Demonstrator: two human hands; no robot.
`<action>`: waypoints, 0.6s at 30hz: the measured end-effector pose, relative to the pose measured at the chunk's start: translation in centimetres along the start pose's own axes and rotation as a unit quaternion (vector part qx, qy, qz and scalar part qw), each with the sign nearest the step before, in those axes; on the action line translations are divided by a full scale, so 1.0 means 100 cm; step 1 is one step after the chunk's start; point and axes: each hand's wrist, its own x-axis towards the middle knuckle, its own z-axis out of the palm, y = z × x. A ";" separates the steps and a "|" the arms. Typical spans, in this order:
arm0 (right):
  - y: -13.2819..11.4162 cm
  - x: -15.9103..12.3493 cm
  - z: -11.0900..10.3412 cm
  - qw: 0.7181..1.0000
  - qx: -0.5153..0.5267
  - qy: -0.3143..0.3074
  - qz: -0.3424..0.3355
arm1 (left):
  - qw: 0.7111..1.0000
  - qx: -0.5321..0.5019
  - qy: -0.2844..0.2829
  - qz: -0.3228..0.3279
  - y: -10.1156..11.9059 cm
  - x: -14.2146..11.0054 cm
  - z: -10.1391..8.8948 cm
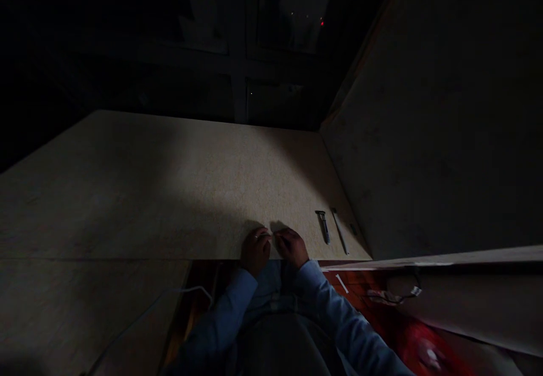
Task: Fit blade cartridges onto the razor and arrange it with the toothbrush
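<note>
At the near edge of the pale tabletop (220,172), my left hand (255,250) and my right hand (292,247) sit close together with fingers curled into pinches. A small, thin pale thing (266,234) shows at the left fingertips; dim light hides its kind. Whatever the right fingers pinch, if anything, is too small to make out. To the right of my right hand lies a razor (324,228) with its head pointing away from me. Beside it rests a slim light-coloured stick that looks like a toothbrush (340,232).
A tall panel or wall (432,138) bounds the tabletop on the right. Dark window panes (271,99) stand behind it. A small dark object (353,229) lies near the wall. A pale cable (169,291) crosses at lower left. Below right are reddish flooring (356,285) and a white strip (341,283).
</note>
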 end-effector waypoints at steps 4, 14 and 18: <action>-0.003 -0.002 -0.012 1.000 0.019 -0.013 -0.008 | 1.000 -0.001 0.002 -0.004 0.004 0.000 -0.002; 0.015 0.001 -0.073 0.993 0.013 0.074 0.092 | 1.000 0.017 0.015 -0.015 0.009 0.003 -0.002; 0.034 0.002 -0.104 0.972 -0.046 0.141 0.179 | 1.000 0.013 0.010 -0.013 0.008 0.001 -0.003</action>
